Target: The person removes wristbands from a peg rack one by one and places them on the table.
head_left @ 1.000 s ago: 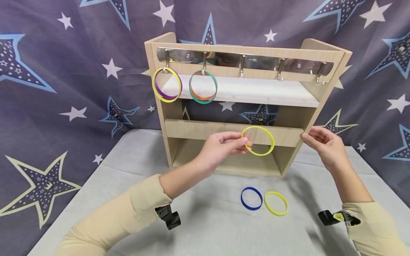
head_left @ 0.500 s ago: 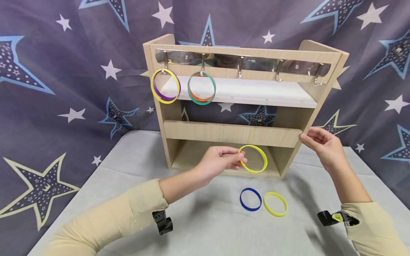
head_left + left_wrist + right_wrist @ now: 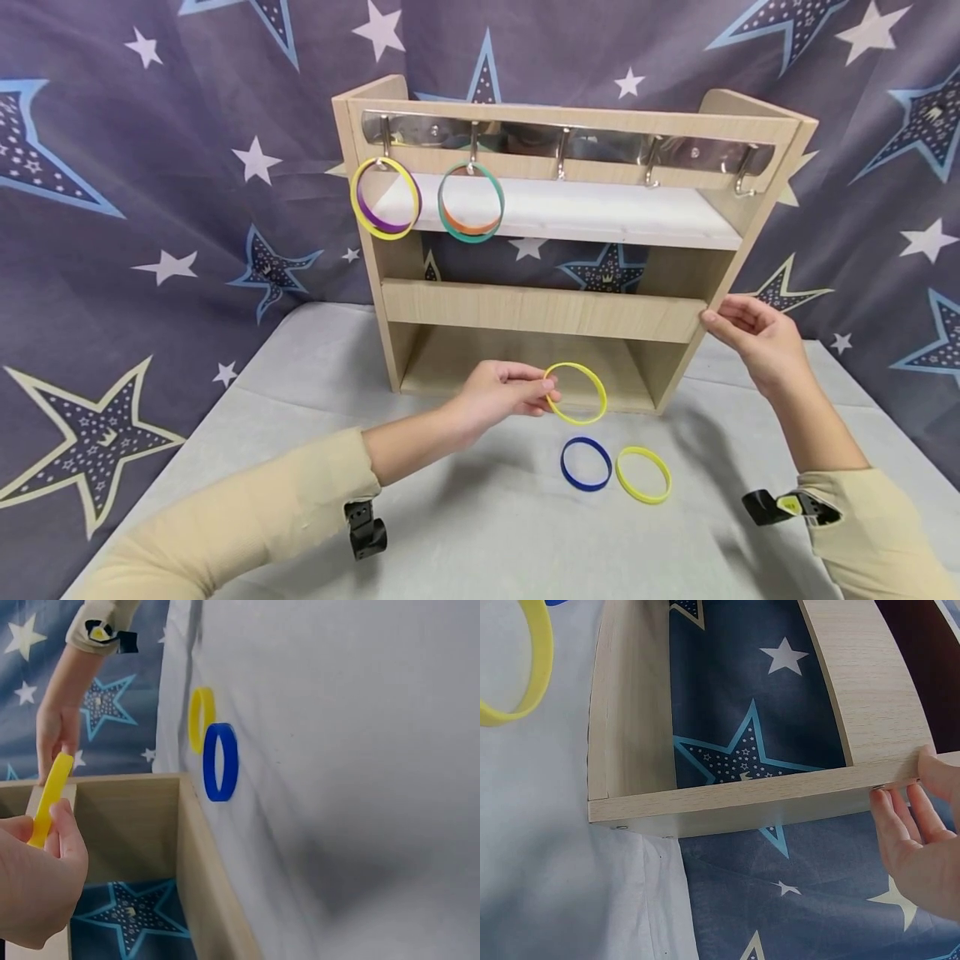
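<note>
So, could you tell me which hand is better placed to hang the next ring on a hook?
Probably the left hand: it already pinches a yellow plastic ring, while the right hand rests on the wooden rack.

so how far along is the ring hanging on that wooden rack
Two of the five metal hooks are filled: the yellow and purple rings on the first, the green and orange rings on the second. The left hand pinches a yellow plastic ring low, near the table, while the right hand steadies the wooden rack. Left: three bare hooks, plus a blue ring and another yellow ring on the cloth.
</note>
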Available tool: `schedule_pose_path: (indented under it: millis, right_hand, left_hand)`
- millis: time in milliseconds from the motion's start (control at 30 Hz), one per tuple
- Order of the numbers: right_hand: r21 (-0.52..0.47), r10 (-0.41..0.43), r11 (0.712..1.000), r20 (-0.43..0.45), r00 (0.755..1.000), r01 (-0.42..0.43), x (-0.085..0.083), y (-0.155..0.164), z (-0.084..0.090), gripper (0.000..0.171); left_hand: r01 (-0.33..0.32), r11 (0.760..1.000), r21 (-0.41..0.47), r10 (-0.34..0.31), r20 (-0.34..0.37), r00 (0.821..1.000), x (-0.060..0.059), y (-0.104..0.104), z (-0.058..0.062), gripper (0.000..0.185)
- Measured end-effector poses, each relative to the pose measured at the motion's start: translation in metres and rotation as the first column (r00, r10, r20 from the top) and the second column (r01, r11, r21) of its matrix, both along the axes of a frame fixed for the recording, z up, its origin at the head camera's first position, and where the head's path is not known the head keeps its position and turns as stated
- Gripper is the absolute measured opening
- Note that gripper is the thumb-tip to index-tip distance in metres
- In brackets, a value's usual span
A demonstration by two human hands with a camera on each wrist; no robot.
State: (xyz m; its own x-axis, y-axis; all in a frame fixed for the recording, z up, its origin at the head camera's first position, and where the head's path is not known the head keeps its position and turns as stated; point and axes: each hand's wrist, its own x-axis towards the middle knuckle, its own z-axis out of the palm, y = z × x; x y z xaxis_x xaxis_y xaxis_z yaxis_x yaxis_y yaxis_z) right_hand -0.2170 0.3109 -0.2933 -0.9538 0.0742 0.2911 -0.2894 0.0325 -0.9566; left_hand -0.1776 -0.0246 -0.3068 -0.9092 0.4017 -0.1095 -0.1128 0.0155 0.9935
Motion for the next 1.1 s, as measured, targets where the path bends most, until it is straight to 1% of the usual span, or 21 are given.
schedule_pose_path:
  millis: [233, 433, 700, 900, 1100]
  right_hand:
    - [-0.014, 0.009, 1.0, -0.005, 1.0, -0.009, -0.001, 0.0, 0.0, 0.025]
    - [-0.011, 0.004, 1.0, -0.001, 1.0, -0.004, -0.001, 0.0, 0.0, 0.025]
    - [-0.013, 0.007, 1.0, -0.011, 1.0, -0.008, -0.001, 0.0, -0.001, 0.026]
    - [-0.037, 0.022, 0.999, -0.017, 1.0, -0.022, -0.001, 0.0, -0.002, 0.026]
    - [-0.033, 0.015, 0.999, -0.017, 1.0, -0.016, -0.001, 0.0, -0.002, 0.026]
  left_hand:
    - [-0.004, 1.0, 0.009, 0.004, 0.011, 1.0, -0.002, -0.009, -0.006, 0.028]
    - [0.004, 1.0, 0.006, -0.005, 0.035, 0.999, -0.002, -0.012, -0.009, 0.029]
    - [0.017, 1.0, -0.002, -0.017, 0.054, 0.998, -0.001, -0.016, -0.017, 0.03]
    - [-0.013, 1.0, -0.013, 0.014, 0.075, 0.997, 0.0, -0.019, -0.024, 0.03]
    - [-0.047, 0.999, -0.011, 0.048, 0.105, 0.993, 0.0, -0.022, -0.033, 0.028]
